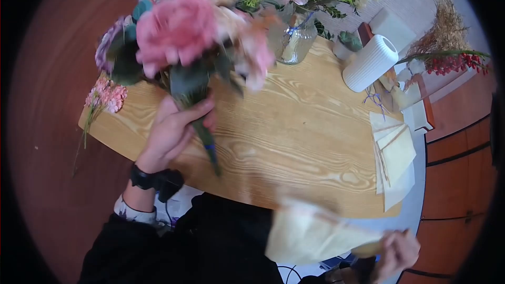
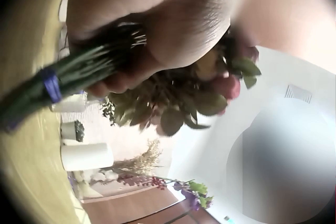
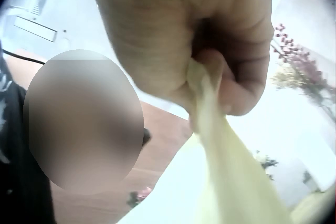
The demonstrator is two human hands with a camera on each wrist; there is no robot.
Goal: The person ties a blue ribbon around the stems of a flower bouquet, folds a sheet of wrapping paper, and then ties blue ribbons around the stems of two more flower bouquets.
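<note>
My left hand (image 1: 171, 129) grips the bundled green stems (image 2: 79, 71) of a bouquet of artificial flowers (image 1: 176, 29), holding it upright over the left part of the table. A large pink bloom faces me, with purple and cream flowers around it. Blue ties (image 2: 51, 85) wrap the stems below the fist. At the lower right, past the table's front edge, my right hand (image 1: 400, 252) pinches a gathered corner of a cream wrapping sheet (image 1: 310, 234). The sheet hangs out to the left of that hand, blurred along its upper edge.
On the wooden table (image 1: 294, 126), folded cream sheets (image 1: 394, 152) lie at the right edge. A glass vase (image 1: 298, 42) of flowers and a tilted-looking white ribbed vase (image 1: 371, 63) stand at the back. Small pink flowers (image 1: 107, 94) lie at the left edge.
</note>
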